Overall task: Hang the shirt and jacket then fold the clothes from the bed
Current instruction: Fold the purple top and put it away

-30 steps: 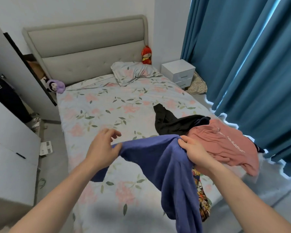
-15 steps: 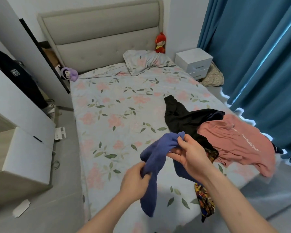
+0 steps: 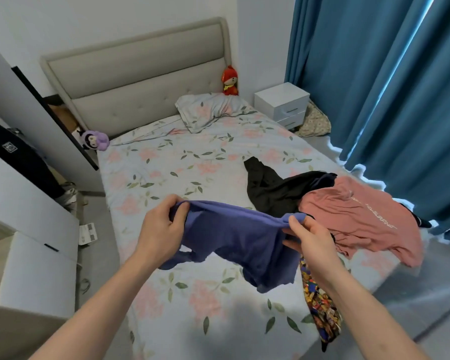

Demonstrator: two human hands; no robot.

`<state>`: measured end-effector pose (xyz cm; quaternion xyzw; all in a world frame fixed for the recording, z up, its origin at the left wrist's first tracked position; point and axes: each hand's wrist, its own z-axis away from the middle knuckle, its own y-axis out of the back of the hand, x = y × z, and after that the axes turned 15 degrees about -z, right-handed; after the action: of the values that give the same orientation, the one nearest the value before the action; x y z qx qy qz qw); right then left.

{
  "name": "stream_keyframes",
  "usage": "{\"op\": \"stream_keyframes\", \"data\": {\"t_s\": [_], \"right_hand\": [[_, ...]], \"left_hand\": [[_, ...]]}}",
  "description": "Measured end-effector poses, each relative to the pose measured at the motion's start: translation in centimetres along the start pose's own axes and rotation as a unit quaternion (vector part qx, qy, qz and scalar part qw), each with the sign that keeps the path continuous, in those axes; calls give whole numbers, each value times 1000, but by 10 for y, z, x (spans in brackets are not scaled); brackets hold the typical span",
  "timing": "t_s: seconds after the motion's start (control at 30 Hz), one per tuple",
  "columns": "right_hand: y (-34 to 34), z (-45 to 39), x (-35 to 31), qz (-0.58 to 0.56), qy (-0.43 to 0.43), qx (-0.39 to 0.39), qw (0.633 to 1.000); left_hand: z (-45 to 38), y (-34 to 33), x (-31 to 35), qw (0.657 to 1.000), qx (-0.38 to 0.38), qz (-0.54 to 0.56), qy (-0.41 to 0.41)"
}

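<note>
A blue-purple garment (image 3: pixel 234 237) hangs stretched between my two hands above the bed (image 3: pixel 166 172). My left hand (image 3: pixel 161 227) grips its left top edge, and my right hand (image 3: pixel 309 237) pinches its right top edge. On the bed's right side lie a pink T-shirt (image 3: pixel 359 216), a black garment (image 3: pixel 270 188) partly under it, and a colourful patterned cloth (image 3: pixel 320 305) that hangs over the bed's edge.
A pillow (image 3: pixel 208 110), a red plush toy (image 3: pixel 230 80) and a purple plush toy (image 3: pixel 95 140) sit near the headboard. A white nightstand (image 3: pixel 283 103) and blue curtains (image 3: pixel 390 87) stand to the right. White cabinets (image 3: pixel 34 268) and a dark hanging garment (image 3: pixel 18 162) are on the left.
My hands have moved apart, spreading the bunched blue-purple garment out wide between them. My left hand rose from its lower part to its top edge.
</note>
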<state>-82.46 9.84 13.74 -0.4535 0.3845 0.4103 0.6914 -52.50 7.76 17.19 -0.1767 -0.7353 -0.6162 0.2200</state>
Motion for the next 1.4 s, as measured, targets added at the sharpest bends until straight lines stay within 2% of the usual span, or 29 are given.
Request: {"op": "stream_keyframes", "data": {"t_s": [0.23, 0.43, 0.53, 0.67, 0.77, 0.87, 0.93, 0.97, 1.17, 1.27, 1.4], "right_hand": [[-30, 34, -4, 39, 39, -6, 998], [-101, 84, 7, -42, 70, 31, 996], [-144, 113, 24, -55, 107, 73, 990], [-199, 148, 48, -75, 132, 133, 980], [-237, 174, 60, -107, 125, 148, 975], [-270, 197, 71, -125, 120, 147, 974], [-288, 212, 75, -122, 123, 145, 974], [-295, 219, 76, -122, 125, 145, 974], [-316, 248, 92, -129, 130, 136, 974], [-311, 254, 97, -132, 124, 140, 973], [-288, 255, 104, -116, 126, 191, 967]], "left_hand": [[-20, 64, -32, 988, 27, -96, -116], [-30, 73, -110, 972, -42, -105, -205], [-28, 71, -144, 976, -55, -80, -196], [-7, 80, -174, 986, -60, -67, -141], [46, 92, -193, 967, -154, -23, -204], [101, 99, -224, 904, -311, -54, -287], [127, 97, -244, 871, -376, -81, -305], [137, 96, -253, 867, -390, -82, -298], [164, 83, -282, 920, -351, 21, -176], [163, 90, -290, 937, -313, 17, -152], [147, 116, -307, 953, -270, 33, -131]]}}
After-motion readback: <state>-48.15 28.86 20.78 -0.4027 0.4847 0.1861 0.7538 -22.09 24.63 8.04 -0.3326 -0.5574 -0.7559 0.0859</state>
